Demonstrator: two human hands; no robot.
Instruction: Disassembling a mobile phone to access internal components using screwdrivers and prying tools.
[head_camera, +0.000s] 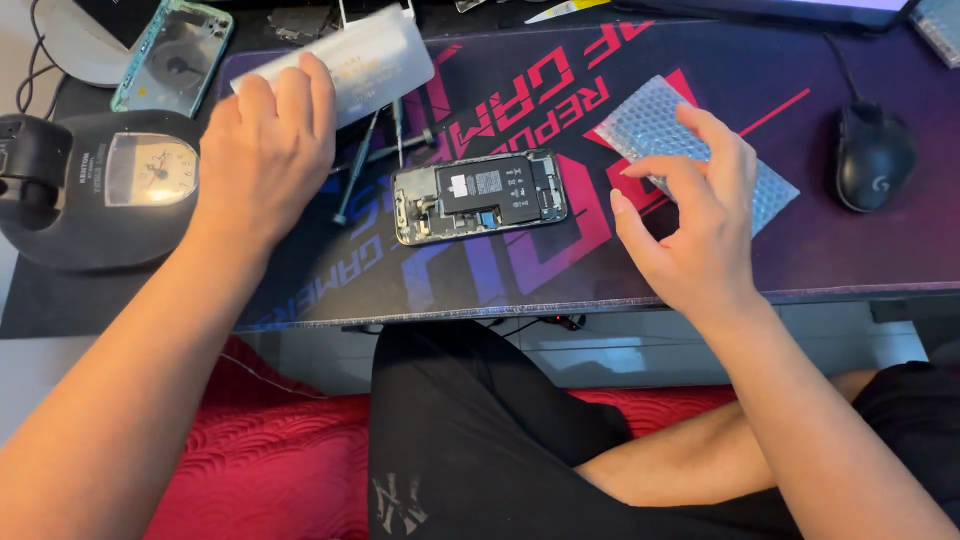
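An opened phone (480, 196) lies face down in the middle of the dark desk mat (700, 270), its battery and boards exposed. My left hand (265, 150) grips a flat white packet (375, 55) at the mat's far left corner. My right hand (690, 215) hovers to the right of the phone with fingers curled and apart, its fingertips touching a piece of bubble wrap (770, 190). A few thin screwdrivers (358, 170) lie on the mat between my left hand and the phone.
A black round gauge device (100, 190) stands at the left. A teal phone shell (172, 55) lies at the far left. A black mouse (872, 158) rests at the right. My legs, in black shorts, sit over a red cushion (270, 450) below the desk edge.
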